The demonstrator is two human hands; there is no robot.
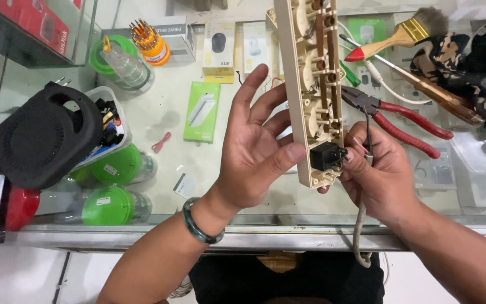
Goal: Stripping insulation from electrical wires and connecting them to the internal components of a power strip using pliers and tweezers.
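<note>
A long beige power strip [310, 73] with its cover off stands on end over the glass counter [215, 163], showing brass strips and a black switch block [325, 155] near its lower end. My left hand [257, 155] holds the strip's lower left edge, thumb pressed on it and fingers spread behind. My right hand [375, 171] pinches thin wires at the switch block. A grey cord [359, 225] hangs from that hand down over the counter's front edge.
Red-handled pliers [400, 121], a paintbrush [406, 34] and a red-tipped screwdriver lie at right. Small boxes [202, 111], a screwdriver-bit holder [150, 40], green-lidded jars [111, 205], a parts tub and a black fan-like device [40, 135] crowd the left.
</note>
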